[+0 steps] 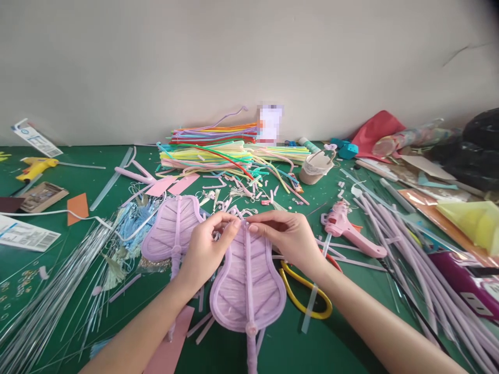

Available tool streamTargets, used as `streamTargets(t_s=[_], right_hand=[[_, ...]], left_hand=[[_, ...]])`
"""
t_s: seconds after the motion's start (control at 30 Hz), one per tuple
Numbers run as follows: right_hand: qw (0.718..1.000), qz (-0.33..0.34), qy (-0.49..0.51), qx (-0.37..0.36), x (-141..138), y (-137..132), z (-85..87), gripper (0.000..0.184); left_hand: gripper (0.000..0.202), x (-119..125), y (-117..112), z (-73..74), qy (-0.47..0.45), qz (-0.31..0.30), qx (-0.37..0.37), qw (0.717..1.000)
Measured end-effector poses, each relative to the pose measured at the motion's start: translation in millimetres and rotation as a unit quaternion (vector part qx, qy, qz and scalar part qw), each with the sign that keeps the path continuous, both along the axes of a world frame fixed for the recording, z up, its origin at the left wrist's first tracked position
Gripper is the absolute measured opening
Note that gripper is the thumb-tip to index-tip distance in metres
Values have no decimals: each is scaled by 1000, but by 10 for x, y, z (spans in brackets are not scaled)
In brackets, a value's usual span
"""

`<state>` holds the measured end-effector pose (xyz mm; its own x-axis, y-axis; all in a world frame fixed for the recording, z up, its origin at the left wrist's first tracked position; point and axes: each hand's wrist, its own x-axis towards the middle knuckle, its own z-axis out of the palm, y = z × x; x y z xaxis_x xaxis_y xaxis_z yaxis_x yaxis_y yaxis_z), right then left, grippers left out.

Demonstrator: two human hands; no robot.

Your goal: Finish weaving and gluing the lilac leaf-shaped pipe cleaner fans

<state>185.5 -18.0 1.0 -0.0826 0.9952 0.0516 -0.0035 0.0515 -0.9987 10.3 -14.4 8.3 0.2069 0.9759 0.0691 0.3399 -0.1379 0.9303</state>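
My left hand (205, 248) and my right hand (286, 236) meet at the top of a lilac leaf-shaped piece (247, 291) made of pipe cleaners. Both pinch its upper tip, fingers pressed together. The piece lies on the green table (343, 337) with its stem toward me. A second lilac leaf piece (171, 226) lies just left of my left hand, partly under it.
A pile of coloured straws and pipe cleaners (218, 153) lies at the back. A pink glue gun (346, 228) and yellow-handled scissors (307, 296) are by my right hand. Lilac sticks (421, 265) lie right, silver wires (50, 296) left, a yellow glue gun (35, 167) far left.
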Motion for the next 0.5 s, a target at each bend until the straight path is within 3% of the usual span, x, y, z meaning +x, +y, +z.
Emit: streamTargets(t_s=[0.37, 0.5], right_hand=[[999, 22, -21, 28, 35, 1, -26, 10], [998, 8, -47, 35, 28, -5, -41, 9]], left_hand=[[19, 20, -23, -19, -17, -7, -1, 1000], [20, 20, -22, -15, -52, -8, -60, 997]])
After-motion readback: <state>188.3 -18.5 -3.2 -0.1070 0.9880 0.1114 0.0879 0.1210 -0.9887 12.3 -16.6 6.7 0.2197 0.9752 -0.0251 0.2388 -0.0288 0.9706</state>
